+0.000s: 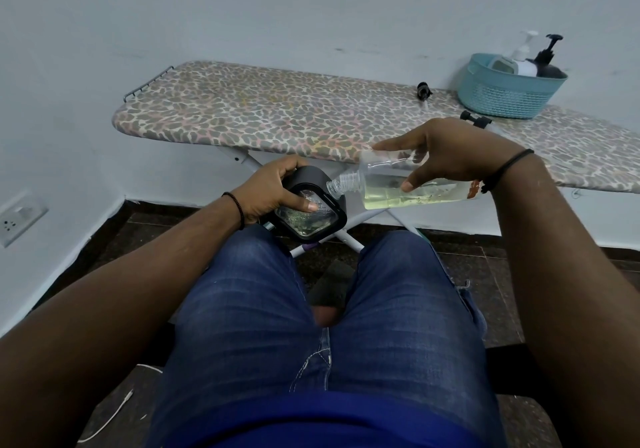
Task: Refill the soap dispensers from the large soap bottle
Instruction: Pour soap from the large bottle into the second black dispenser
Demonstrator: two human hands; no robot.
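Pale blue wall (311, 14) running behind leopard-print ironing board (277, 115); dark tiled floor (485, 274) showing below; wall socket (19, 217) sitting low at left

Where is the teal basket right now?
In the head view, the teal plastic basket sits upper right on the leopard-print ironing board, holding pump dispensers.

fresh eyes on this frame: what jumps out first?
The two hands in the middle: the right hand holds a clear soap bottle tipped on its side, neck toward the black dispenser gripped by the left hand above the knees. Behind them runs a leopard-print ironing board, with a blue basket holding pump bottles at its right end.
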